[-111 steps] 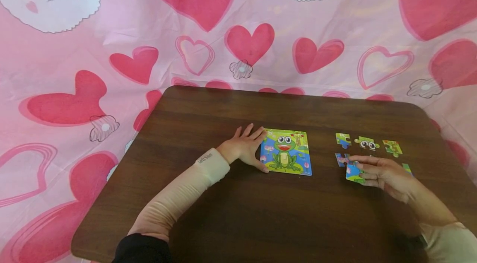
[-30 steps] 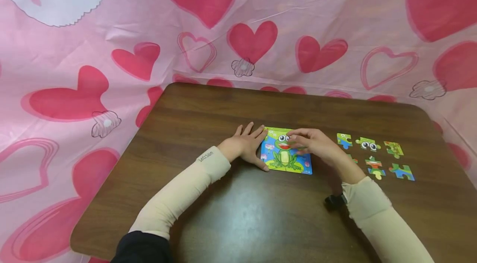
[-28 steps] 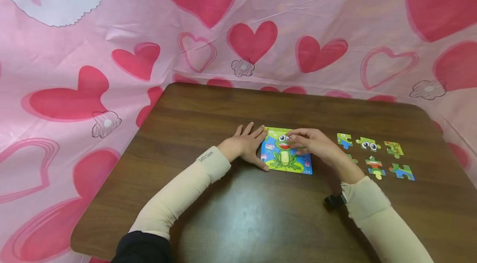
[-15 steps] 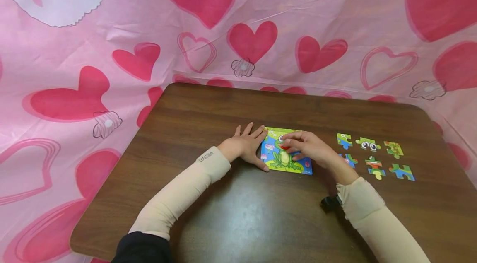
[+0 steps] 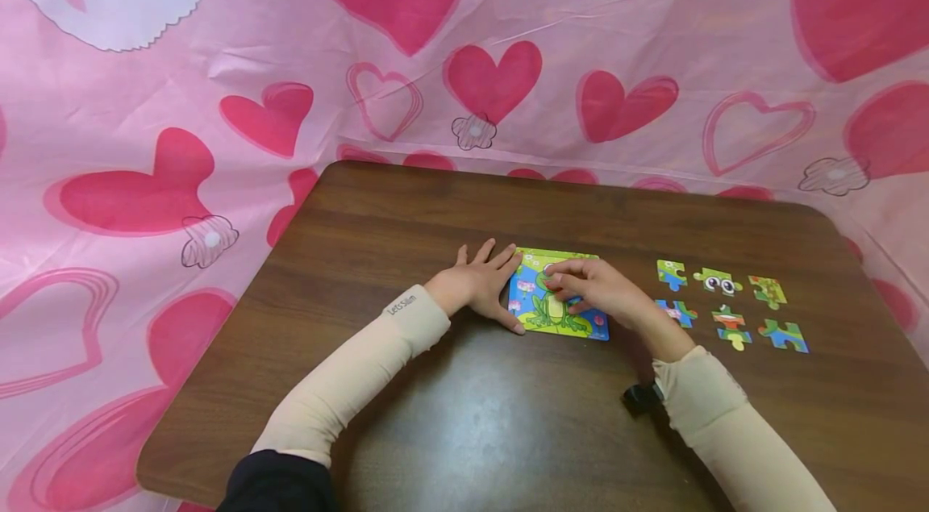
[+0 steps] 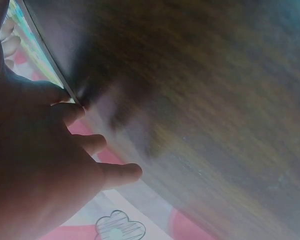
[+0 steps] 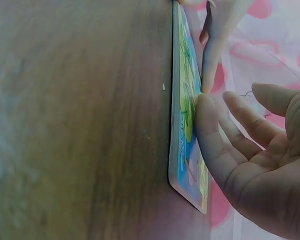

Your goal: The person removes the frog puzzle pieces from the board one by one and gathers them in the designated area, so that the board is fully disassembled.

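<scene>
A square frog jigsaw puzzle [image 5: 553,322] lies flat on the dark wooden table. Spread at its left edge, my left hand [image 5: 473,288] touches the near left corner with the thumb and the far left corner with the index finger. My right hand [image 5: 606,290] is over the puzzle's right half, fingers loosely bent and covering part of the frog's face. In the right wrist view, one fingertip of the right hand [image 7: 260,150] meets the picture face of the puzzle [image 7: 185,75]; no piece shows in that hand. The left wrist view shows the left hand's [image 6: 45,145] spread fingers.
Several loose jigsaw pieces lie in two rows to the right, among them an eyes piece [image 5: 718,282], a mouth piece [image 5: 731,326] and a blue-green piece [image 5: 784,335]. The wooden table [image 5: 435,431] ends at a pink heart-patterned cloth [image 5: 493,12]. A black wrist device [image 5: 642,399] hangs under the right wrist.
Earliest, my right hand held a blue-green jigsaw piece by the loose ones; it then moved left over the puzzle, and slightly further left within the last second. My left hand stayed put.
</scene>
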`<state>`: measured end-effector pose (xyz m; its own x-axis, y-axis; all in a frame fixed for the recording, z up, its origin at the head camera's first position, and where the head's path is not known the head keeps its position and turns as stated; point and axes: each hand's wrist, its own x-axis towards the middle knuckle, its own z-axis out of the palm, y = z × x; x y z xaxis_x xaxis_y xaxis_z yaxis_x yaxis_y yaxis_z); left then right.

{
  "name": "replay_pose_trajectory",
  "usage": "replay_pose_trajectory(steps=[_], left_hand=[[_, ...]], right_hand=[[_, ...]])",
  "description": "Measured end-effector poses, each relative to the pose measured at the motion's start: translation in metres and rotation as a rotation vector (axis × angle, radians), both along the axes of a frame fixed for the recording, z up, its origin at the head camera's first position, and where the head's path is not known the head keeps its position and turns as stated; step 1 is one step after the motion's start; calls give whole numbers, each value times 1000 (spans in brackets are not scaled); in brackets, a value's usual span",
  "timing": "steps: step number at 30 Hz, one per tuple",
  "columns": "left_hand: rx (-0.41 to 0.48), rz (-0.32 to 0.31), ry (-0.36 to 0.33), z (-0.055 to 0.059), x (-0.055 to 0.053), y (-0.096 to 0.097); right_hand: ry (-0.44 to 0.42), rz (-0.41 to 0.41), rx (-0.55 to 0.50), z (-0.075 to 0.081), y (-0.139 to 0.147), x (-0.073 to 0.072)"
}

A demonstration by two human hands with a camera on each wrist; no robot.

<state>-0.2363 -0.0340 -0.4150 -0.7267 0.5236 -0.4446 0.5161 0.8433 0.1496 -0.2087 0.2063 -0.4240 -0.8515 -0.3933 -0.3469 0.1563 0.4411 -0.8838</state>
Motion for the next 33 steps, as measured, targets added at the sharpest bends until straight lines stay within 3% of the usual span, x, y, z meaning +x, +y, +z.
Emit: replay_pose_trajectory(steps=[13,23,33], left_hand=[[12,14,-22,2,-1,-1],[15,16,-24,2,0,-2],[19,-1,-24,3,1,-2]], right_hand=[[34,38,30,2,-3,2],[117,45,49,2,-5,2],[224,130,176,3,-10,1]])
